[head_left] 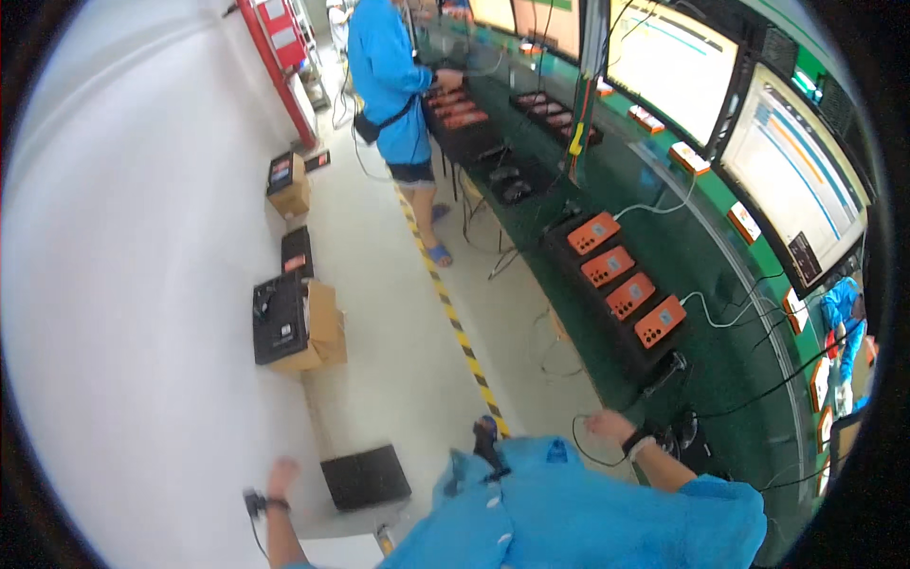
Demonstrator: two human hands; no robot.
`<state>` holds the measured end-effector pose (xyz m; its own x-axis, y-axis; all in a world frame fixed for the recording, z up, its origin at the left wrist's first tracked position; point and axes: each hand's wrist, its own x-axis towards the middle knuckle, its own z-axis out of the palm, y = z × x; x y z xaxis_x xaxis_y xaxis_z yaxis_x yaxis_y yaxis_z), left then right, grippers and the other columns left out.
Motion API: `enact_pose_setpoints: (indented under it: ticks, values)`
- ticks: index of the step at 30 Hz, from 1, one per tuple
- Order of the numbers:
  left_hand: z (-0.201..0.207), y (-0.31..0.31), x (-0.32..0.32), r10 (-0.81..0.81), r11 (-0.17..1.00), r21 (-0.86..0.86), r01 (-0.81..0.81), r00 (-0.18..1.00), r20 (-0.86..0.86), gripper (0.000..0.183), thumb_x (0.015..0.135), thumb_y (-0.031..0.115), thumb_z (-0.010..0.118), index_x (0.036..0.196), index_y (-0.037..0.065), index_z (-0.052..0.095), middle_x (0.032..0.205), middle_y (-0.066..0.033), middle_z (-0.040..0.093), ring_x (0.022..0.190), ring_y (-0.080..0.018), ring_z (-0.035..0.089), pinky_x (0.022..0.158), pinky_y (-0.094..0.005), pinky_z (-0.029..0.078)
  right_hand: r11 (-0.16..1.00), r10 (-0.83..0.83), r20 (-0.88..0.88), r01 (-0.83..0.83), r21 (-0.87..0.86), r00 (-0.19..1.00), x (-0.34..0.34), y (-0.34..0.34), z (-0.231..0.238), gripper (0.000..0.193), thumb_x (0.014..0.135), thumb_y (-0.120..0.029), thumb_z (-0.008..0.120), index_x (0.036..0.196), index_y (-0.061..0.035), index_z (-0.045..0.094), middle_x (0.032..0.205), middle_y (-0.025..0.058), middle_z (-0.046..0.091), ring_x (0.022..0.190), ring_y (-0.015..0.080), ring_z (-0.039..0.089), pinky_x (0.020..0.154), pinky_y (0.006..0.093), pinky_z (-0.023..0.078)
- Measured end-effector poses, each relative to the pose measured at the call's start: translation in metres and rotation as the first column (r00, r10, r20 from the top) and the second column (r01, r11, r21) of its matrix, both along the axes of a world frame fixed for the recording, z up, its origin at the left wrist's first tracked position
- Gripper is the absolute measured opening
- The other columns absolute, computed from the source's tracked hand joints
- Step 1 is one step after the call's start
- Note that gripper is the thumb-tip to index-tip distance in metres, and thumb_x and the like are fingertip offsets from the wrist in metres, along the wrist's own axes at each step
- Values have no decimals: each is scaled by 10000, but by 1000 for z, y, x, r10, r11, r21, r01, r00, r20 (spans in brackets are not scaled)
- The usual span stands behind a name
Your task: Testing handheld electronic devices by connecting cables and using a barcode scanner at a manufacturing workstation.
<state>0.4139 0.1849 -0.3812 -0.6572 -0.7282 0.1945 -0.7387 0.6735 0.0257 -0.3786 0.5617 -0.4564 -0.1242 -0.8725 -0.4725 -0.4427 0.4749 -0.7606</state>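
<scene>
Our hands are well apart, one to each side of our blue jacket (569, 507). Our left hand (282, 474) ends a bare forearm that enters from the lower edge, beside the white wall (142, 284) and just left of a flat black panel (368, 476) on the floor (403, 398). At that wrist we wear a dark strap with a small black box (254, 503) at its side. Our right hand (609, 427) is out by the near edge of the green counter (725, 379), its forearm slanting up and leftward from the sleeve, fingers toward the left; a black band (635, 442) and a paler one circle the wrist. A dark cable (586, 457) loops beside this hand; whether our fingers touch it, we cannot tell. Both hands are blurred, so we cannot tell whether either is closed on something.

Farther along the counter, four orange devices (608, 266) lie in a row on a black tray (588, 296), the nearest and farthest with white cables (720, 324). Beyond, a co-worker (389, 85) in blue reaches over more orange devices.
</scene>
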Motion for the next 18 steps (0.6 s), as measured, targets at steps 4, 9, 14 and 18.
enact_pose_setpoints:
  ticks: [4,9,14,18]
  values:
    - [156,-203,-249,522,746,661,82,545,-656,217,929,181,519,1044,13,594,872,-28,599,828,-106,549,672,-294,464,953,-303,-51,303,3,952,27,-125,138,236,896,-252,592,921,-23,644,765,18,605,717,117,547,651,277,453]
    - [270,-207,-569,522,203,342,918,194,-831,217,947,165,508,1109,32,567,1013,-64,612,947,-200,588,838,-332,460,857,-302,430,440,-269,851,66,-279,229,292,928,-217,567,1100,16,603,911,47,645,826,124,592,745,275,480]
    - [314,-135,-699,750,-511,-249,823,285,-596,171,957,184,478,1043,80,583,953,-41,597,855,-175,547,775,-336,429,639,-146,655,576,-509,741,97,-354,307,427,904,-84,601,1296,2,453,1163,86,559,1033,179,575,913,326,471]
    - [311,-134,-750,725,-655,-352,668,426,-542,165,957,188,463,1009,90,586,911,-28,592,821,-162,525,774,-334,410,510,-248,585,617,-599,773,78,-364,319,447,865,-47,642,1280,-19,478,1186,80,547,1074,197,566,920,356,472]
